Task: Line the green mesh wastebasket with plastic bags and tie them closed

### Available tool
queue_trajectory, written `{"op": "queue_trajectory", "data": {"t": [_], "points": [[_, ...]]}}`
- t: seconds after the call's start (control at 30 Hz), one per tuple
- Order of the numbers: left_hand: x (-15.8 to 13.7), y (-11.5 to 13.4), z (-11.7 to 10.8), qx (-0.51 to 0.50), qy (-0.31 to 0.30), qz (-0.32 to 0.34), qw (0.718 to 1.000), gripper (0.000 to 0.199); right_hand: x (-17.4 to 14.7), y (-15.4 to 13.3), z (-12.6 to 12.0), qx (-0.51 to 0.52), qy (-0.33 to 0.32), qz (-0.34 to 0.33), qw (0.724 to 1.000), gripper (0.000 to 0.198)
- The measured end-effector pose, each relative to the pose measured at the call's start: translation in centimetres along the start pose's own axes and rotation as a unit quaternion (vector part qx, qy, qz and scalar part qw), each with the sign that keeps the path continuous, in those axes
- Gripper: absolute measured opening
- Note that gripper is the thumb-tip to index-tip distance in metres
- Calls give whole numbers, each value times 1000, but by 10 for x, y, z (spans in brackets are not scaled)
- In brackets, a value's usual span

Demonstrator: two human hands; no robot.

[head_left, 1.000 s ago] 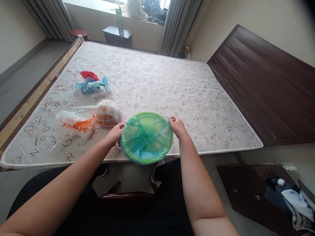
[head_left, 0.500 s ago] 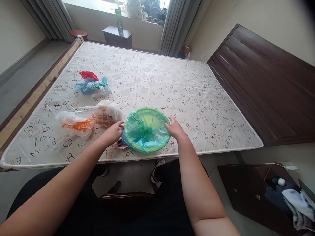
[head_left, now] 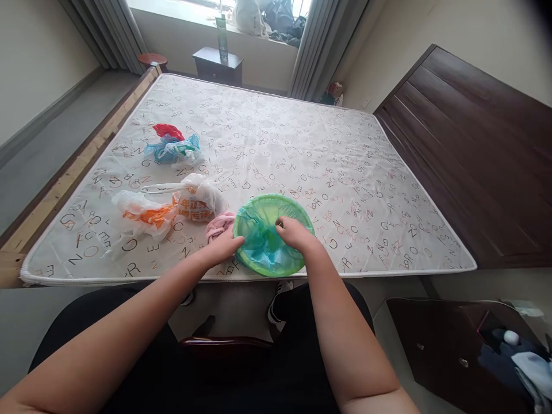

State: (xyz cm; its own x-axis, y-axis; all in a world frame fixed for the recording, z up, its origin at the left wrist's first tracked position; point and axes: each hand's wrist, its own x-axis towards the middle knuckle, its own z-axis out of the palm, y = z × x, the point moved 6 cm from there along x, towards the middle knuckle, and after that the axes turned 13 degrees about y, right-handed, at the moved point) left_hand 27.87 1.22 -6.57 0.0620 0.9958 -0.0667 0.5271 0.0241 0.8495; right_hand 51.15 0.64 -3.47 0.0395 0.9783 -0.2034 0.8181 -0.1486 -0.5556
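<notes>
A green mesh wastebasket (head_left: 282, 199) stands at the near edge of the mattress. Gathered inside it is a thin blue-green plastic bag (head_left: 272, 253). My left hand (head_left: 226, 247) grips the basket's left rim, thumb on the inner side. Reaching over the opening, my right hand (head_left: 295, 233) has its fingers curled in a pinch on the bag. A pink knitted-looking cloth (head_left: 219, 225) lies just beyond my left hand, partly behind the basket. To the left rest a white bag with orange print (head_left: 198, 198) and a white and orange plastic bag (head_left: 149, 215).
Farther back on the lettered mattress (head_left: 345, 172) lie crumpled blue (head_left: 172, 150) and red (head_left: 168, 132) plastic bags. A dark headboard (head_left: 466, 155) borders the right side. A nightstand (head_left: 218, 63) holds a green bottle (head_left: 221, 37). A dark cabinet (head_left: 431, 339) stands low at right.
My right hand has moved from the right rim into the basket. The bag, spread over the rim before, is drawn inward and the green rim shows bare. More of the pink cloth is visible.
</notes>
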Motion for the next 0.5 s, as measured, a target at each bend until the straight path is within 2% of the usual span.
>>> {"op": "queue_trajectory", "data": {"t": [0.1, 0.13, 0.23, 0.27, 0.33, 0.4, 0.5], "points": [[-18, 14, 10, 13, -67, 33, 997, 67, -3, -11, 12, 68, -74, -30, 994, 22], [-24, 17, 12, 14, -85, 33, 996, 67, -3, -14, 14, 71, -80, -34, 994, 24], [-33, 22, 16, 6, -115, 17, 993, 66, -1, -16, 11, 33, -16, -34, 999, 33], [-33, 23, 15, -1, -113, 13, 993, 66, 0, -16, 10, 24, 3, -29, 999, 33], [-29, 22, 14, -16, -95, 7, 995, 66, 0, -17, 13, 14, -5, -21, 1000, 23], [-25, 19, 13, -23, -75, -10, 997, 66, -3, -23, 26, 0, -57, -36, 998, 15], [-26, 15, 17, -21, -61, -23, 998, 67, -13, -40, 52, -11, -141, -83, 987, 16]]}}
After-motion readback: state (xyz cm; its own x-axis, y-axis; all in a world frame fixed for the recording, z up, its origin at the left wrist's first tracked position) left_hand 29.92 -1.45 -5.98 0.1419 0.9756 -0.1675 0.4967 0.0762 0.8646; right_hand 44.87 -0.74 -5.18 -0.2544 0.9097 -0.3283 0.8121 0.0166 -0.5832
